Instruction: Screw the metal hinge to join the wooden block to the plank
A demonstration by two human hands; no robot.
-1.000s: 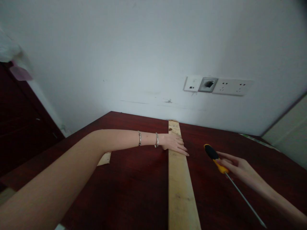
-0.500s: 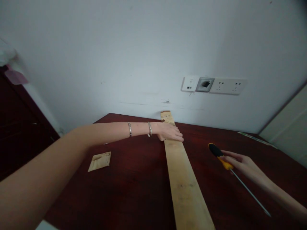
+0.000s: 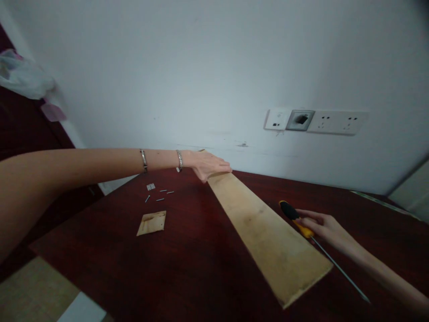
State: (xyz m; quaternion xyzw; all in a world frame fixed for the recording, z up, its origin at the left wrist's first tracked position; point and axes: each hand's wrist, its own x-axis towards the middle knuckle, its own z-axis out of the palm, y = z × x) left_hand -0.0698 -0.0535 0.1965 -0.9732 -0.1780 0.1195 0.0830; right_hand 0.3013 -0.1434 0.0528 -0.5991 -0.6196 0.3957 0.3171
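A long pale wooden board point(image 3: 258, 219) lies slanted across the dark red table, its near end toward the lower right. My left hand point(image 3: 209, 165) reaches over the far part of the board and grips it, thumb at the left edge and fingers across the top. The hand covers most of that far end. At the right, my right hand point(image 3: 323, 228) holds a screwdriver point(image 3: 304, 229) by its black and yellow handle. The long metal shaft points down to the right, beside the board's near end.
Several screws point(image 3: 160, 199) and a small metal hinge point(image 3: 150, 187) lie on the table point(image 3: 187, 259) at the left. A small square wood piece point(image 3: 151, 223) is nearer. Behind the table stands a white wall with sockets point(image 3: 335, 122). A plastic bag point(image 3: 27, 76) hangs at the left.
My left hand has moved the board's far end leftward, turning the board, and its near end now shows. Screws and hinge have come into view. My right hand still holds the screwdriver.
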